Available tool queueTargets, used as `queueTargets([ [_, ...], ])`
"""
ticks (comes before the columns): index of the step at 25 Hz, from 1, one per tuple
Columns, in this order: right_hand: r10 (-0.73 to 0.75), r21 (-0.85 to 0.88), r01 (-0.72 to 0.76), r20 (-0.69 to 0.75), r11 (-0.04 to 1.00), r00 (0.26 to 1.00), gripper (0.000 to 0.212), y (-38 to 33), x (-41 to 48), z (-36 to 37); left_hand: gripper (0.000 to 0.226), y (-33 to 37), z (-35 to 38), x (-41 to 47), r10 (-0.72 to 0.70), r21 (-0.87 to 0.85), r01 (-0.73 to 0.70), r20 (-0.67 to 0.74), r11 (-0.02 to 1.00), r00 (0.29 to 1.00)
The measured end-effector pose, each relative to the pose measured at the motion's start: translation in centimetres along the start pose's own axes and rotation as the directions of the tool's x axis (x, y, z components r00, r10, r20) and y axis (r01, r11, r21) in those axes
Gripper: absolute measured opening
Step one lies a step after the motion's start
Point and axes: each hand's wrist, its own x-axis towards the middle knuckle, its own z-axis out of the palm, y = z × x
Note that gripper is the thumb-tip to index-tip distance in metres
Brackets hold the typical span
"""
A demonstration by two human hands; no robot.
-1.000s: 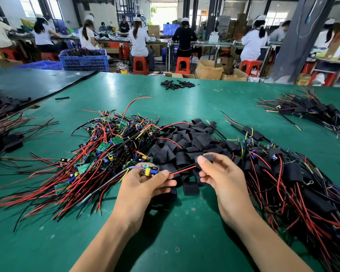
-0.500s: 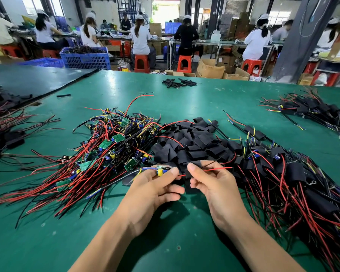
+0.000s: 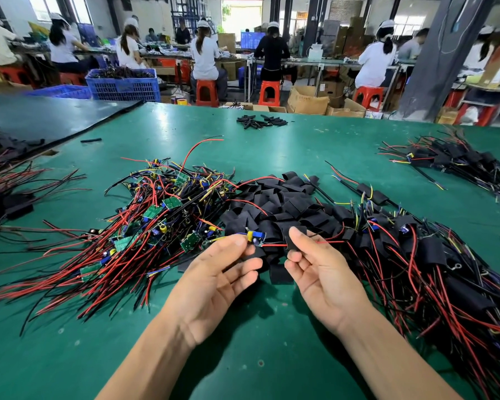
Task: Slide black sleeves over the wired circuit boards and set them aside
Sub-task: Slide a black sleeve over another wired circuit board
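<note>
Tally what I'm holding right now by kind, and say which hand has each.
wired circuit board: 1, pinched in the left hand
black sleeve: 1, pinched in the right hand
Total: 2

Matt black sleeves (soft plastic); glossy green tabletop

Bright, even daylight enters from far windows; the green surface shows sheen, and edges bend.
</note>
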Motion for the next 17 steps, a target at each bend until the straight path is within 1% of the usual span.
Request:
queueTargets([
  [1,0.020,0.006,-0.020,0.015,1.000,1.000,0.022,0.00,-0.12,0.06,0.014,-0.04,0.00,-0.01,0.004,0.003,-0.004,-0.004,1.000,1.000],
  [3,0.051,0.028,-0.052,0.041,0.998,0.998,0.021,-0.08,-0.30,0.13,0.021,-0.07,0.05,0.08,-0.002,0.013,0.003,-0.025,1.000,1.000],
  [6,0.081,0.056,-0.084,0.064,0.995,0.995,0.020,-0.16,-0.49,0.31,0.033,-0.20,0.32,0.25,-0.089,0.030,0.091,-0.055,0.995,0.994],
  [8,0.095,0.066,-0.099,0.065,0.993,0.993,0.020,-0.20,-0.55,0.36,0.031,-0.31,0.47,0.19,-0.149,0.044,0.152,-0.074,0.987,0.986],
  [10,0.104,0.091,-0.111,0.070,0.990,0.992,0.021,-0.29,-0.53,0.39,0.030,-0.47,0.37,0.17,-0.140,0.184,0.155,-0.093,0.971,0.986],
  [12,0.109,0.129,-0.119,0.082,0.984,0.991,0.026,-0.42,-0.51,0.43,0.038,-0.54,0.26,0.14,-0.086,0.319,0.110,-0.090,0.941,0.992],
  [13,0.108,0.141,-0.119,0.087,0.983,0.990,0.029,-0.48,-0.52,0.44,0.044,-0.53,0.23,0.12,-0.074,0.341,0.099,-0.088,0.935,0.993],
  [15,0.104,0.147,-0.117,0.094,0.982,0.990,0.030,-0.50,-0.54,0.45,0.050,-0.43,0.24,0.09,-0.091,0.324,0.112,-0.079,0.939,0.993],
  [17,0.102,0.157,-0.115,0.088,0.981,0.991,0.030,-0.50,-0.53,0.37,0.049,-0.44,0.41,0.06,-0.158,0.229,0.168,-0.064,0.959,0.985],
])
